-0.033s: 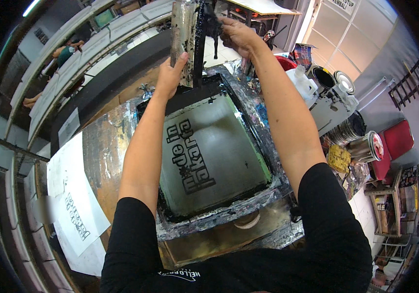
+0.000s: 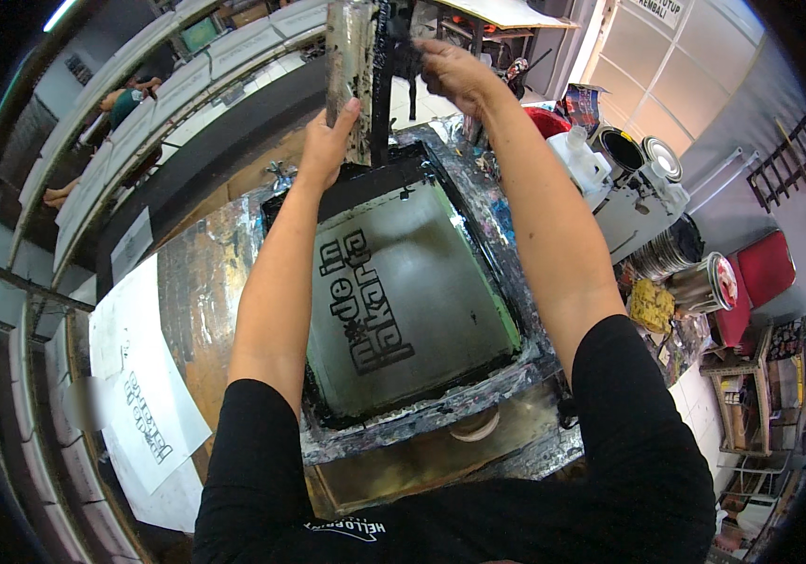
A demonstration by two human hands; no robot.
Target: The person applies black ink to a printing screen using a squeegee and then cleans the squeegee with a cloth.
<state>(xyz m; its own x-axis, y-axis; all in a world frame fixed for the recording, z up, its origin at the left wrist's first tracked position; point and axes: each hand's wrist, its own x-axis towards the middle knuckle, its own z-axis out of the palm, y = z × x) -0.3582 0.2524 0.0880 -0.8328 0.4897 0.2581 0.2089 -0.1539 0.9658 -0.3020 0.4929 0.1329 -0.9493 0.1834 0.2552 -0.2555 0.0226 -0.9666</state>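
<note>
Bright daylight from upper right; strong fisheye bend, dark rim; hands slightly blurred.

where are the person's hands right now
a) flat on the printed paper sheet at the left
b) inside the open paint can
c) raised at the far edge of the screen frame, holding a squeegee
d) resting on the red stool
c: both the left hand and right hand are up at the far end of the screen printing frame, gripping the ink-smeared squeegee.

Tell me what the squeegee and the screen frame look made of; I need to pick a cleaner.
Squeegee: seemingly a wooden handle, caked with dried pale ink, and a dark blade, probably rubber. Frame: material hidden under crusted grey and black ink; wood or metal, can't tell. Its mesh looks like a fine, grey-green fabric, matte.
</note>
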